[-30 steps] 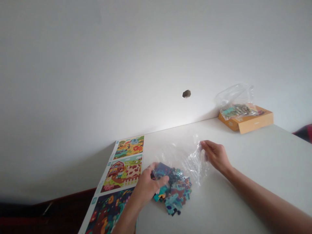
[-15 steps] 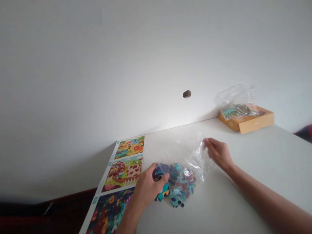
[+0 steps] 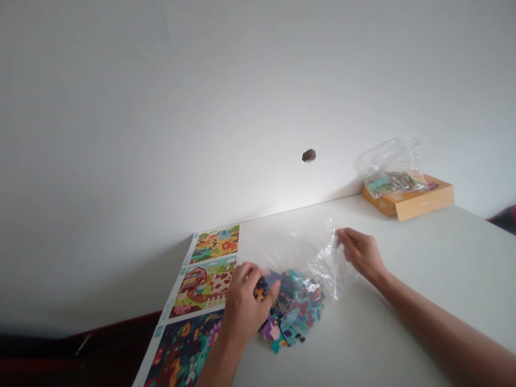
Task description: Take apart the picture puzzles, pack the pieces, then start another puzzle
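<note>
No words, brands or numbers can be read clearly. A long illustrated puzzle sheet (image 3: pixel 205 285) shows 3 picture panels, and a small teal label (image 3: pixel 158 331) sits at the edge of the lowest panel, its print too small to make out. The orange cardboard box (image 3: pixel 419 205) has faint marks on its side, also unreadable.

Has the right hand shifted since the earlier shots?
Yes: measured against the dark mark on the wall, the right hand has moved slightly rightward, toward the orange box, and it grips the clear plastic bag.
</note>
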`<state>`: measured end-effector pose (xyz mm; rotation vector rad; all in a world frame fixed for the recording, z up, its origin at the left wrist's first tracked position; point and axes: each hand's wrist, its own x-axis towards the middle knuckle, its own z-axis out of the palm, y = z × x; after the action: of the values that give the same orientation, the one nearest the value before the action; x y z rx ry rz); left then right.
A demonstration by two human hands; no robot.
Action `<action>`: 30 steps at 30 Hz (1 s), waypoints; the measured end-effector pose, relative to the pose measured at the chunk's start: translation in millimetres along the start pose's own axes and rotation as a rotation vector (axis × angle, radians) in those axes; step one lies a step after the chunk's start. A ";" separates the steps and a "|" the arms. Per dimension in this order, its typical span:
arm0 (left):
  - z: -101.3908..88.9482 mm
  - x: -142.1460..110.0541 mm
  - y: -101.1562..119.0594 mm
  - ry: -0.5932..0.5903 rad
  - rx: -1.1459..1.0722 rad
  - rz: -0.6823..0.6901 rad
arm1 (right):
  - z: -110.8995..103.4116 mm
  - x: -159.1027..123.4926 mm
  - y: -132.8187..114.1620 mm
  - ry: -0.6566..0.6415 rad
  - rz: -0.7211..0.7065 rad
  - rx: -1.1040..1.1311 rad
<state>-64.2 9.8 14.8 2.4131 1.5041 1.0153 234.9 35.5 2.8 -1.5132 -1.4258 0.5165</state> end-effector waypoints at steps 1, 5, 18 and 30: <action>1.4 -1.2 1.4 0.039 -0.017 0.066 | 0.3 -0.2 -0.7 0.004 -0.002 0.000; 4.1 -5.4 9.9 0.012 -0.076 0.293 | 0.6 -2.0 -4.8 0.021 -0.014 0.003; 6.2 4.4 38.7 -0.640 0.072 0.318 | 1.5 -4.2 -4.9 0.052 -0.047 0.040; 6.9 -2.2 33.9 -0.525 0.143 0.301 | -34.9 30.7 12.4 0.517 0.118 0.253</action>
<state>-35.2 -7.4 23.1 2.7628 1.0855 0.2617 277.0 53.6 17.3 -1.3998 -0.8433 0.3276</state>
